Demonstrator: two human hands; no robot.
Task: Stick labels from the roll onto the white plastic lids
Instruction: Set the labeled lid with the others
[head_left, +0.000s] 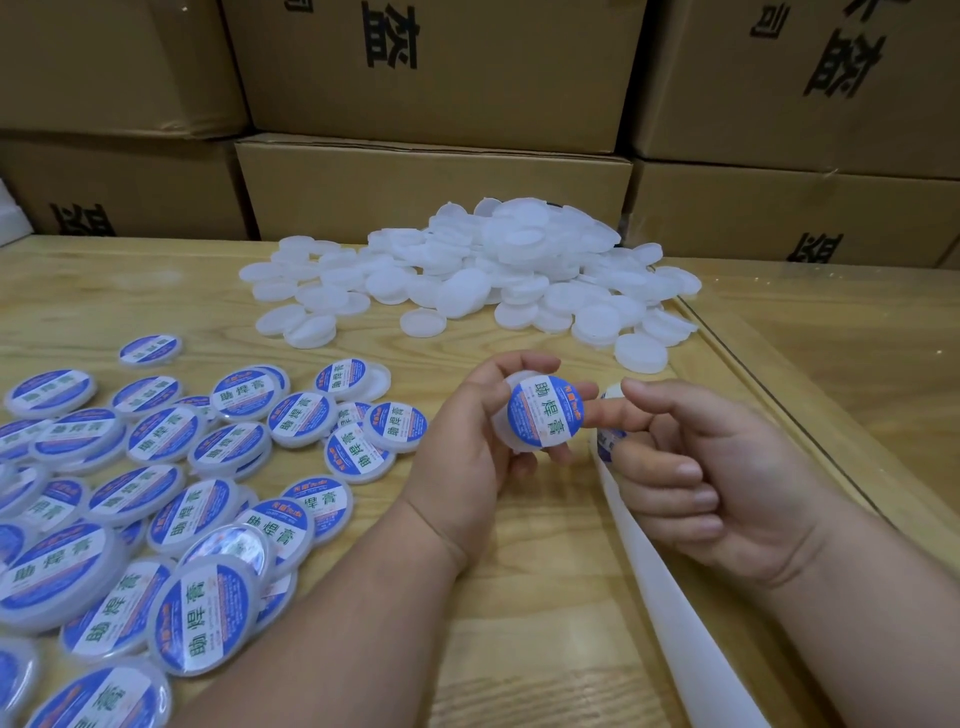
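Observation:
My left hand (467, 447) grips a white plastic lid (511, 441) by its rim, above the table's middle. A round blue and white label (545, 410) lies on the lid's face. My right hand (717, 467) is just right of it, with the index fingertip touching the label's right edge. Its other fingers curl round the white label strip (670, 608), which runs from the hand down to the bottom edge. One blue label shows on the strip behind the fingers. A heap of plain white lids (483, 275) lies at the back of the table.
Several labelled lids (171, 493) are spread over the left of the wooden table (519, 597). Stacked cardboard boxes (431, 192) wall off the far side. A glass top's edge (769, 410) runs diagonally on the right.

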